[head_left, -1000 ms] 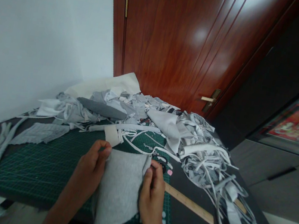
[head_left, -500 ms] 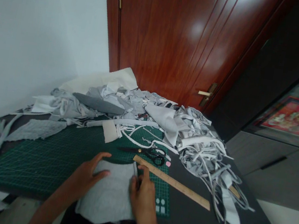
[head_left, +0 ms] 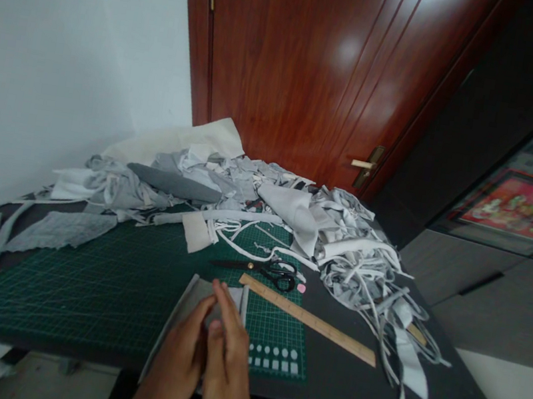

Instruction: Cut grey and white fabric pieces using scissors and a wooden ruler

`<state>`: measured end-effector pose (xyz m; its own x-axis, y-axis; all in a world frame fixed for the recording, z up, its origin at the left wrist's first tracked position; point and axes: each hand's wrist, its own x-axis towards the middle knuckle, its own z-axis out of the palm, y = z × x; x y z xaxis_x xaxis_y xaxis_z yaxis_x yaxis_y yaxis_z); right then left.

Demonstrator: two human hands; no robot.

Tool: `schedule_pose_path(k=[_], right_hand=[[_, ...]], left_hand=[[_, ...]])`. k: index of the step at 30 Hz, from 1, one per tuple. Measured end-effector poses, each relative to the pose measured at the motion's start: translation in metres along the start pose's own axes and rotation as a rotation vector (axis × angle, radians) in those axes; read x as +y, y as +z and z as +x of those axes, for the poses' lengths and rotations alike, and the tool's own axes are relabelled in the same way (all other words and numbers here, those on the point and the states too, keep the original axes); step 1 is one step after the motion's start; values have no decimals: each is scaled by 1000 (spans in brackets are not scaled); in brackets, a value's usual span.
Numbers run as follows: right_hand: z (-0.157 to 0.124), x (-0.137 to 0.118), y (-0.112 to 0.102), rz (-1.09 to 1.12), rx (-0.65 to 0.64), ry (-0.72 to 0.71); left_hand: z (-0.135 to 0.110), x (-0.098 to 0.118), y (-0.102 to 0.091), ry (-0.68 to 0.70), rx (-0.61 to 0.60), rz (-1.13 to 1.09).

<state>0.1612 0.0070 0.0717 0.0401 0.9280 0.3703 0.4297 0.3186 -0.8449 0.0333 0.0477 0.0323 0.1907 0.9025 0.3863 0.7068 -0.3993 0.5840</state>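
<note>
Now the grey cloth [head_left: 200,291] is spread beneath left hand [head_left: 183,345] and right hand [head_left: 227,355], equally near, fingers extended, nothing visibly gripped; its length is apparently aimed ahead.

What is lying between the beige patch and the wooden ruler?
Black scissors lie between the patch and ruler on the green mat, in the head view.

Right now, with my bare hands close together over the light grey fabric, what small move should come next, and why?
Perhaps spread the left hand and right hand apart, smoothing the light grey fabric outward: they are together over its middle, and its side edges look folded.
</note>
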Motion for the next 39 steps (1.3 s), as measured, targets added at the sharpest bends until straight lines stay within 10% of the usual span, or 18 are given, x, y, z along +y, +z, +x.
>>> schedule_pose_path(k=[7,15,30,39], right_hand=[[18,5,35,-61,-60,110],[15,21,30,-380,-10,85],[-23,63,-27,-702,161,170],[-23,47,-23,-339,204,108]], left_hand=[[-15,-41,47,56,0,223],[-9,-48,19,323,3,513],[0,-57,-21,60,-30,631],[5,-15,-2,228,37,446]])
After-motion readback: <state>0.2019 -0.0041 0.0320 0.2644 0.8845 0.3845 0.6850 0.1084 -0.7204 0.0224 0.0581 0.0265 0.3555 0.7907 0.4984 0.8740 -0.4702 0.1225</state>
